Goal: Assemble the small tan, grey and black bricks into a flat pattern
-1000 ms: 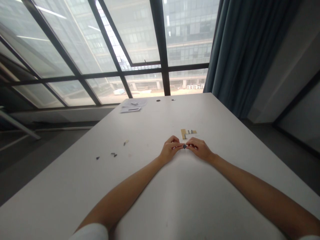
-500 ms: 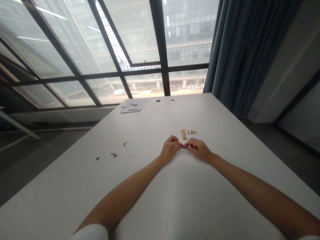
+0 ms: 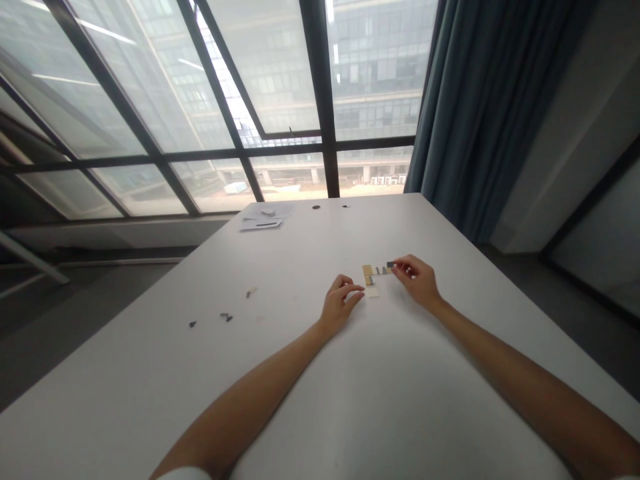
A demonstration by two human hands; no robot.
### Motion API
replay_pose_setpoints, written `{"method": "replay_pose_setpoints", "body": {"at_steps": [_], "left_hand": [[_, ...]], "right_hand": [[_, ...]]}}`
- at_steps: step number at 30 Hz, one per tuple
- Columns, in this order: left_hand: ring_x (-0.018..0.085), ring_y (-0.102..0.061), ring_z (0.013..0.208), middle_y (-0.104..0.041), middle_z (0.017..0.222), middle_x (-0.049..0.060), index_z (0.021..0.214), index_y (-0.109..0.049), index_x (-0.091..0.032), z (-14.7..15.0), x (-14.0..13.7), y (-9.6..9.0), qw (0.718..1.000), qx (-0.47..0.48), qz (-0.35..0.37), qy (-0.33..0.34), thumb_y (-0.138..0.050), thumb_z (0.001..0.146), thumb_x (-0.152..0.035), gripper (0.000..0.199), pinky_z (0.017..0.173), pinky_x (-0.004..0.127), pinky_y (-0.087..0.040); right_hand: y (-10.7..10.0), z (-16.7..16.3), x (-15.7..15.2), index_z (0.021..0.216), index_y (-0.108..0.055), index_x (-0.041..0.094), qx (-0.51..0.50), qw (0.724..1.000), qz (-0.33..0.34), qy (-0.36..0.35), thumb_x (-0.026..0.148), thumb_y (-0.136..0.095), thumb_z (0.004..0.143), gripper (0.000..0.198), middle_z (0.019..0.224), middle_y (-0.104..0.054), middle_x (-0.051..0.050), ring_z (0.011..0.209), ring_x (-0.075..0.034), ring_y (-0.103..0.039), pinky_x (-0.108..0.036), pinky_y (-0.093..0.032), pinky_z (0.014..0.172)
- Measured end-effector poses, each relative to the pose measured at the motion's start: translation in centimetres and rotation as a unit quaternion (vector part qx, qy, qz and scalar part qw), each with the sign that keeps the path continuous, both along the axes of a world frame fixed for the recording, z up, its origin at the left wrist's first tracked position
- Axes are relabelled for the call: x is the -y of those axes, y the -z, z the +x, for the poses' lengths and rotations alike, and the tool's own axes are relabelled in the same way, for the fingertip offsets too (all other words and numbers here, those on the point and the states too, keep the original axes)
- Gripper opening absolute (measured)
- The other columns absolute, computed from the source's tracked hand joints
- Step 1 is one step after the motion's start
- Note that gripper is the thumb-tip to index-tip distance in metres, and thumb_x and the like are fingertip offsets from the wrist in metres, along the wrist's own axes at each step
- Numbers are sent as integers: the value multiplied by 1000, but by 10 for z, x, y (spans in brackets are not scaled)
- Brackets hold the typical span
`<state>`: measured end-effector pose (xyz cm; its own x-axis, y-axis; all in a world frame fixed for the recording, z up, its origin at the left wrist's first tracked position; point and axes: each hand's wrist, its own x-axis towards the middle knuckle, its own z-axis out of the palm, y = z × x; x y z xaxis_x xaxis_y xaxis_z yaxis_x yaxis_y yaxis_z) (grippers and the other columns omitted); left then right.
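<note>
My right hand (image 3: 417,277) pinches a small dark flat piece (image 3: 391,264) at the right end of a group of yellow pieces (image 3: 367,271). Short grey bits (image 3: 381,271) sit among the yellow ones. Closer to me, my left hand (image 3: 341,300) rests with thumb and index finger apart and nothing visible between them. Just right of its fingertips lies a pale, cream-coloured flat piece (image 3: 373,292). The pieces are too small for me to tell their exact kind.
On the left of the white table (image 3: 300,373) lie several small dark pieces (image 3: 227,317), another dark bit (image 3: 193,324) and a pale-and-dark piece (image 3: 251,292). Papers (image 3: 263,219) and a dark round disc (image 3: 316,207) are at the far edge, before the windows.
My hands have separated; both were holding a small dark-blue piece. The right hand has moved away and right to the yellow group with a dark piece. The left fingers have parted; the cream piece now shows.
</note>
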<state>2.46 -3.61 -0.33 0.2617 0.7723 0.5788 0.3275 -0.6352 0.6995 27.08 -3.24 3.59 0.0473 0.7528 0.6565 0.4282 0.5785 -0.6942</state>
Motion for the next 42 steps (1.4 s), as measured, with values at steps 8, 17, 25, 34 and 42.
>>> {"method": "replay_pose_setpoints", "body": {"at_steps": [8, 17, 25, 34, 42], "left_hand": [[13, -50, 77, -54, 95, 5, 100, -77, -20, 0, 5, -4, 1000, -1, -5, 12, -52, 98, -45, 35, 67, 26, -42], [15, -51, 79, -54, 96, 6, 103, -77, -19, -1, 7, -3, 999, -4, 5, 36, -42, 101, -49, 46, 73, 29, -44], [17, -54, 86, -55, 98, 7, 100, -77, -18, -1, 8, -3, 999, -14, 2, 53, -43, 101, -47, 45, 79, 31, -45], [16, -55, 81, -56, 89, 6, 86, -78, -18, 0, 11, -5, 997, -19, 0, 73, -43, 102, -44, 46, 73, 29, -44], [17, -56, 86, -57, 93, 7, 92, -78, -19, -1, 11, -6, 997, -26, 11, 70, -42, 101, -47, 47, 79, 31, -45]], "right_hand": [[-2, 23, -21, 91, -72, 18, 29, 998, -18, 45, 42, -67, 84, 25, 69, -57, -1, 59, -14, -46, -28, -39, 57], [33, 8, -44, 94, -77, 19, 227, 966, -115, 35, 38, -60, 87, 26, 68, -64, -1, 60, -15, -51, -27, -35, 59], [43, 3, -44, 98, -79, 23, 294, 939, -173, 49, 39, -61, 88, 26, 71, -67, -1, 63, -15, -55, -26, -34, 60], [44, 3, -41, 99, -79, 24, 302, 936, -173, 54, 38, -63, 88, 23, 72, -69, -2, 63, -16, -57, -26, -34, 58], [43, 2, -39, 89, -77, 22, 292, 939, -172, 63, 39, -64, 87, 22, 72, -68, -2, 63, -15, -56, -26, -34, 59]]}}
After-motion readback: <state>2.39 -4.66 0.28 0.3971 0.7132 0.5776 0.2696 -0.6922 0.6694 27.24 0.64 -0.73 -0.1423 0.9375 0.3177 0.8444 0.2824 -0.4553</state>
